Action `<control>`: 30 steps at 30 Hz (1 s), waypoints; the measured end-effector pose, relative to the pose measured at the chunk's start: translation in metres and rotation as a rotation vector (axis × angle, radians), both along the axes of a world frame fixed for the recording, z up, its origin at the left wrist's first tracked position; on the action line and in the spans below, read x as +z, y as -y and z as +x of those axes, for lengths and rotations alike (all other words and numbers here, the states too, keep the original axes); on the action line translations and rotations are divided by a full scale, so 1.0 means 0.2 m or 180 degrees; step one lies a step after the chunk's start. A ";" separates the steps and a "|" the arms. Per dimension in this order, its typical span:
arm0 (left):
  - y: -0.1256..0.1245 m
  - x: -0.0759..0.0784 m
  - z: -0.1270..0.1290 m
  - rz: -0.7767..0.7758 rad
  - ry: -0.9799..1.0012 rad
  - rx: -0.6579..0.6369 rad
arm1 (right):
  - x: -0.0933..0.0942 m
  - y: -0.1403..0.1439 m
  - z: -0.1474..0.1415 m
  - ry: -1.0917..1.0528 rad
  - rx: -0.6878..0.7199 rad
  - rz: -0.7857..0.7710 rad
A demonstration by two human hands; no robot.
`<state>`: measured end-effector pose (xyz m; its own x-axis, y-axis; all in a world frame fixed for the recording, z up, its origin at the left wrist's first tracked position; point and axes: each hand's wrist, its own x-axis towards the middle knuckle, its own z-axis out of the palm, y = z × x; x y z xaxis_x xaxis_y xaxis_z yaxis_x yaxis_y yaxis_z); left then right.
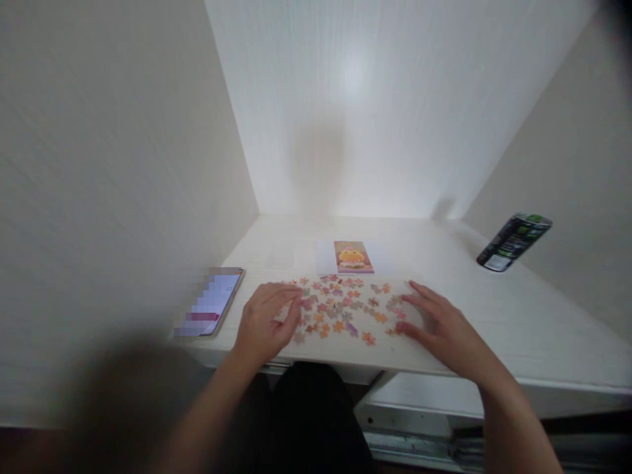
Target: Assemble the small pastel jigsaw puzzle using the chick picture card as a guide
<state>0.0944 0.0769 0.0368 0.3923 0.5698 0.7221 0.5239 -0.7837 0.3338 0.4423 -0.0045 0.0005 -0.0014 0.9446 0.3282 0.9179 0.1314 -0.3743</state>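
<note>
A scatter of small jigsaw puzzle pieces (340, 308), in pink, orange and purple tones, lies loose on the white table (518, 316) near its front edge. The left hand (266, 322) rests flat at the left edge of the scatter, its grip released, fingers spread and lying on the nearest pieces. The right hand (439, 326) lies flat at the right edge, its grip likewise released, fingertips touching the outermost pieces and holding nothing. Just behind the pieces a picture card (352, 257) showing a yellow figure lies flat on the table. A smartphone (211, 303) lies left of the left hand, near the table's corner. A dark drink can (513, 241) stands well apart at the far right, close to the wall.
</note>
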 end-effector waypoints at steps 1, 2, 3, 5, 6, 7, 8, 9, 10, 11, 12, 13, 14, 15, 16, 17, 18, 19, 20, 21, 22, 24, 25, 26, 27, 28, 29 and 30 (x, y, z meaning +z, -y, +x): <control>0.00 0.01 -0.06 -0.0107 0.0071 0.0304 | -0.01 -0.01 0.00 0.0089 -0.0044 -0.0014; -0.01 0.02 -0.11 -0.0255 0.0070 0.0579 | -0.03 -0.01 0.00 0.0150 -0.0075 -0.0017; -0.01 0.02 -0.16 -0.0418 0.0018 0.0761 | -0.04 -0.02 0.01 0.0185 -0.0089 -0.0022; -0.01 0.02 -0.23 -0.0806 -0.0195 0.0749 | -0.06 -0.03 0.01 0.0162 -0.0115 -0.0035; 0.00 0.02 -0.24 -0.0997 -0.0341 0.0587 | -0.07 -0.04 0.02 0.0113 -0.0146 -0.0047; 0.01 0.02 -0.25 -0.1162 -0.0496 0.0394 | -0.07 -0.04 0.02 0.0054 -0.0186 -0.0059; 0.01 0.01 -0.25 -0.1280 -0.0637 0.0232 | -0.07 -0.04 0.02 -0.0001 -0.0231 -0.0067; 0.02 0.01 -0.24 -0.1355 -0.0763 0.0125 | -0.07 -0.04 0.02 -0.0045 -0.0266 -0.0071; 0.03 0.01 -0.23 -0.1393 -0.0867 0.0076 | -0.06 -0.03 0.02 -0.0079 -0.0294 -0.0068; 0.04 0.01 -0.23 -0.1402 -0.0943 0.0068 | -0.06 -0.03 0.01 -0.0101 -0.0310 -0.0065; 0.04 0.00 -0.22 -0.1399 -0.0991 0.0064 | -0.05 -0.02 0.01 -0.0117 -0.0317 -0.0069; 0.04 0.00 -0.22 -0.1393 -0.1019 0.0047 | -0.05 -0.01 0.00 -0.0129 -0.0318 -0.0083; 0.04 0.00 -0.22 -0.1388 -0.1040 0.0015 | -0.04 -0.01 -0.01 -0.0141 -0.0323 -0.0103; 0.04 0.00 -0.22 -0.1377 -0.1045 -0.0011 | -0.04 0.00 -0.01 -0.0149 -0.0333 -0.0120; 0.04 -0.01 -0.23 -0.1362 -0.1031 -0.0023 | -0.03 0.00 -0.02 -0.0153 -0.0349 -0.0129; 0.03 -0.01 -0.23 -0.1346 -0.1006 -0.0026 | -0.03 0.00 -0.02 -0.0155 -0.0361 -0.0131; 0.03 -0.01 -0.23 -0.1330 -0.0981 -0.0031 | -0.03 0.00 -0.02 -0.0160 -0.0375 -0.0126; 0.03 -0.02 -0.23 -0.1310 -0.0955 -0.0046 | -0.03 0.00 -0.02 -0.0166 -0.0386 -0.0124; 0.02 -0.02 -0.23 -0.1282 -0.0931 -0.0078 | -0.03 0.00 -0.02 -0.0179 -0.0399 -0.0125; 0.02 -0.02 -0.23 -0.1246 -0.0910 -0.0119 | -0.03 0.00 -0.02 -0.0199 -0.0414 -0.0129; 0.03 -0.02 -0.23 -0.1214 -0.0903 -0.0167 | -0.03 0.00 -0.02 -0.0221 -0.0435 -0.0138; 0.03 -0.02 -0.22 -0.1166 -0.0911 -0.0238 | -0.03 0.00 -0.02 -0.0259 -0.0487 -0.0157; 0.03 -0.02 -0.22 -0.1153 -0.0936 -0.0260 | -0.03 0.00 -0.02 -0.0271 -0.0505 -0.0162; 0.04 -0.02 -0.22 -0.1150 -0.0974 -0.0271 | -0.03 0.00 -0.02 -0.0278 -0.0512 -0.0167; 0.04 -0.02 -0.22 -0.1152 -0.1025 -0.0281 | -0.02 0.01 -0.02 -0.0284 -0.0513 -0.0168; 0.04 -0.02 -0.22 -0.1150 -0.1080 -0.0288 | -0.02 0.01 -0.02 -0.0287 -0.0504 -0.0167; 0.04 -0.02 -0.22 -0.1139 -0.1139 -0.0295 | -0.02 0.01 -0.03 -0.0287 -0.0487 -0.0162; 0.05 -0.02 -0.22 -0.1120 -0.1195 -0.0294 | -0.01 0.00 -0.03 -0.0284 -0.0466 -0.0159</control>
